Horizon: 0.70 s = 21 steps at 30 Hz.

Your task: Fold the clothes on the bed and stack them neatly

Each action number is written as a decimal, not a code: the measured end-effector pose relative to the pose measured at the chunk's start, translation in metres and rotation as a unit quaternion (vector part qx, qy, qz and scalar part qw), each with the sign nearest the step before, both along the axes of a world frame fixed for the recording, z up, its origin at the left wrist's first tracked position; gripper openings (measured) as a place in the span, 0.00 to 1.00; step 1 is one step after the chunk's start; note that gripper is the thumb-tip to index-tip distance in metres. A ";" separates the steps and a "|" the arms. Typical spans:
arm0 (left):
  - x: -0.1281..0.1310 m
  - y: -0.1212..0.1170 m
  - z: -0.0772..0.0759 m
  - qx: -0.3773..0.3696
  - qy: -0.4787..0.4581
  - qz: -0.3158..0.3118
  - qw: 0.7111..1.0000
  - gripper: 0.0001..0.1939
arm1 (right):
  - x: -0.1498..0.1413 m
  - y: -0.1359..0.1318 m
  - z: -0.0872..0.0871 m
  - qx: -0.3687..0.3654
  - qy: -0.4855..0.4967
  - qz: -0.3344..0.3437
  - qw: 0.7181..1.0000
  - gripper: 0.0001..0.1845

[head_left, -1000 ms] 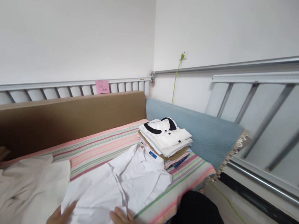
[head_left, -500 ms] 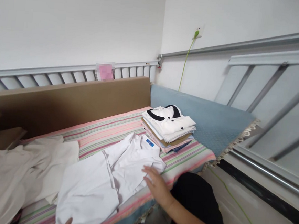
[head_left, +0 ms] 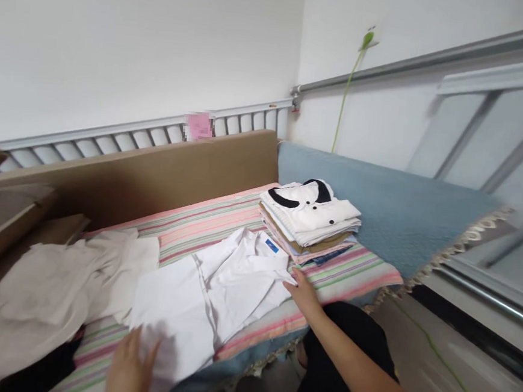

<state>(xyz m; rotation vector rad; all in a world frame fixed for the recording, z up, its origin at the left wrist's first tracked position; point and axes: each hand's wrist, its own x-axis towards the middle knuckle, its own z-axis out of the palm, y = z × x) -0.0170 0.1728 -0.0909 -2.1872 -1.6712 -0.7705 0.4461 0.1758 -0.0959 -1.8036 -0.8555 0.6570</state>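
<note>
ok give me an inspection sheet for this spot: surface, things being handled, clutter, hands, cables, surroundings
Surface: striped cover, clothes lying on it
Things handled: white shirt, blue label at its collar, collar toward the folded stack
Clutter: rumpled off-white garment on the left, dark cloth partly under it
Grip: left hand at the shirt's near end; right hand at its edge by the stack; whether either clasps cloth is unclear
Cables: green cable hanging from a wall plug; green length on the floor
Surroundings: brown panel, blue-covered panel, white slatted railing, pink note, blurred out
</note>
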 end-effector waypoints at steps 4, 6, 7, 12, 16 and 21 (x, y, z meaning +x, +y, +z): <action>0.077 -0.006 -0.007 -0.043 0.082 -0.030 0.995 0.25 | 0.004 0.004 0.000 -0.029 0.034 0.024 0.999 0.32; 0.097 -0.007 -0.011 -0.062 0.098 -0.020 0.993 0.26 | 0.005 0.003 0.001 -0.035 0.048 0.034 0.998 0.33; 0.101 -0.008 -0.011 -0.071 0.100 -0.015 0.992 0.26 | 0.006 0.002 0.001 -0.036 0.052 0.037 0.997 0.33; 0.090 -0.027 0.003 -0.111 0.082 -0.061 0.988 0.28 | 0.011 -0.007 0.000 -0.042 0.059 0.047 0.996 0.32; 0.081 -0.058 0.004 -0.104 0.091 -0.155 0.978 0.29 | 0.012 -0.023 0.006 -0.031 0.023 0.032 0.999 0.30; 0.083 -0.069 -0.005 -0.096 0.022 -0.144 0.985 0.15 | -0.028 -0.053 0.024 0.121 -0.150 0.066 0.979 0.24</action>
